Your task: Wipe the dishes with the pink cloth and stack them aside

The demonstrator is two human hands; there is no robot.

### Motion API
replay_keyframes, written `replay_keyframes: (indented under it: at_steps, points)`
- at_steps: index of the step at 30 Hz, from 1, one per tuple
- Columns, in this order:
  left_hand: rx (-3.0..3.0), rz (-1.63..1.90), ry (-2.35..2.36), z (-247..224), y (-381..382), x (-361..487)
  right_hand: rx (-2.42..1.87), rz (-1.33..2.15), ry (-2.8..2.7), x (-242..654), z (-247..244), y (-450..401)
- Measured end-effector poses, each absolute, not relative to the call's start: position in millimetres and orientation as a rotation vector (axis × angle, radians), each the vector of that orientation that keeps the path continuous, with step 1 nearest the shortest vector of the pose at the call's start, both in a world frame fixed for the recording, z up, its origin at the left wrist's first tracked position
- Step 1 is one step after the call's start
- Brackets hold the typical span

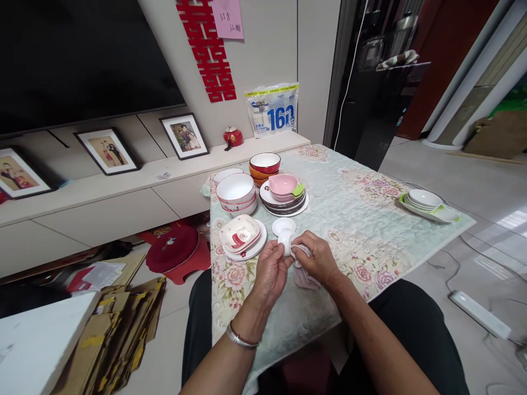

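Note:
A small white dish (285, 239) is held tilted over the near part of the table, its left edge in the fingers of my left hand (272, 270). My right hand (316, 257) is closed on a pale pinkish cloth (307, 277), pressed to the dish's right side, with the cloth hanging down onto the tablecloth. Just beyond the dish lies another small white dish (283, 225). To the left, a patterned square bowl (240, 232) rests on a white plate (258, 244). Pink bowls (284, 185) sit on a stack of dark-rimmed plates (283, 207) behind.
White bowls (236, 189) and red and orange bowls (264, 163) stand at the table's far left. A green tray (430, 211) with small white dishes lies at the right. A red stool (177, 252) and folded cardboard (119, 329) are on the floor left.

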State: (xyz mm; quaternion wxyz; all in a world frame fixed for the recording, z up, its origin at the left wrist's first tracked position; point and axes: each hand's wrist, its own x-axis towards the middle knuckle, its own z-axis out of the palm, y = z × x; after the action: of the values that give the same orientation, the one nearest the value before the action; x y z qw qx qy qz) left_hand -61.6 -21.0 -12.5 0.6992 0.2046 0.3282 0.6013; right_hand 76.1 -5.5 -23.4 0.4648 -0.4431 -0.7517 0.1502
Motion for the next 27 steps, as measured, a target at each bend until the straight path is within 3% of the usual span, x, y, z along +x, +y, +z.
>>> replay_keyframes:
  at_steps: [27]
  points:
    - [0.458, 1.315, 0.706, -10.2, -21.5, -59.4, -1.219, 0.252, -1.725, 74.5, -22.1, -5.3]
